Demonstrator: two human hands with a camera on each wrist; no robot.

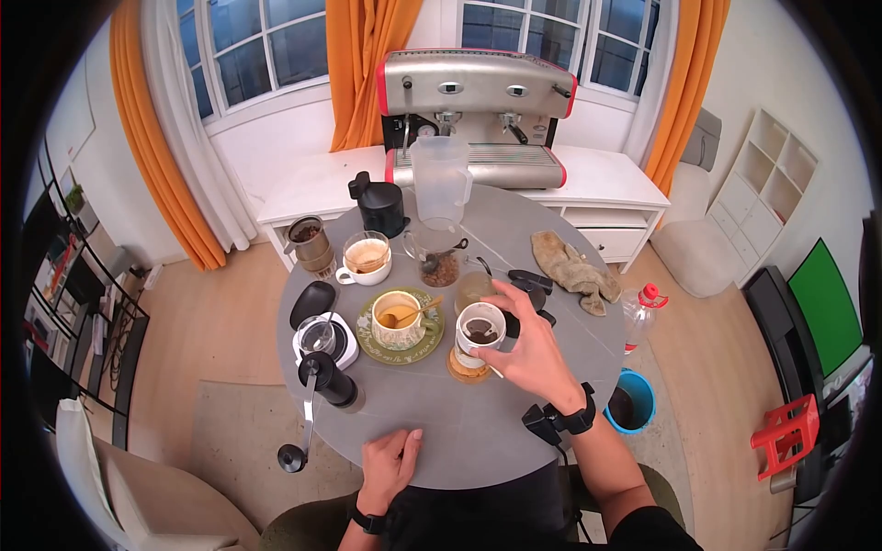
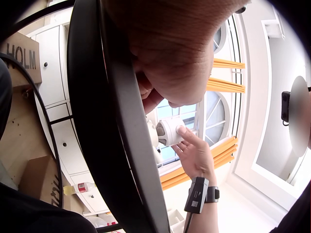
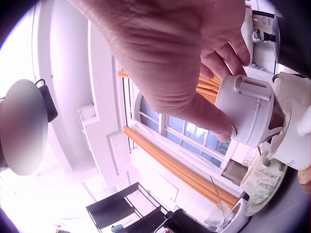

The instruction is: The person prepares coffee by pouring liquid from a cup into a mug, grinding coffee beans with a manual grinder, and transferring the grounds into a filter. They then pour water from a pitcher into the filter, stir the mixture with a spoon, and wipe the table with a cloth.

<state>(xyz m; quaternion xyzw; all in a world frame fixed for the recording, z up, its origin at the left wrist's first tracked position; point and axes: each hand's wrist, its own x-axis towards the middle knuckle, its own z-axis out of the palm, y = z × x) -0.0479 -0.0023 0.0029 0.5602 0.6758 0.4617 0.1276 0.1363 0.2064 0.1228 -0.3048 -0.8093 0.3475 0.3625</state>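
Here at eight o'clock on the grey table (image 1: 478, 436) stands the black hand grinder (image 1: 338, 387); at seven, the left hand (image 1: 390, 468) rests by the edge, fingers loosely bent, holding nothing; the mug (image 1: 399, 341) sits on its green plate (image 1: 365, 336), at nine o'clock from the white dripper (image 3: 247, 114); that dripper, near the table's middle, is above a white cup (image 3: 292, 149), dark grounds (image 1: 480, 331) inside, pinched by the right hand's (image 1: 533, 354) thumb and fingers; brown cloth (image 1: 574, 271), two o'clock!
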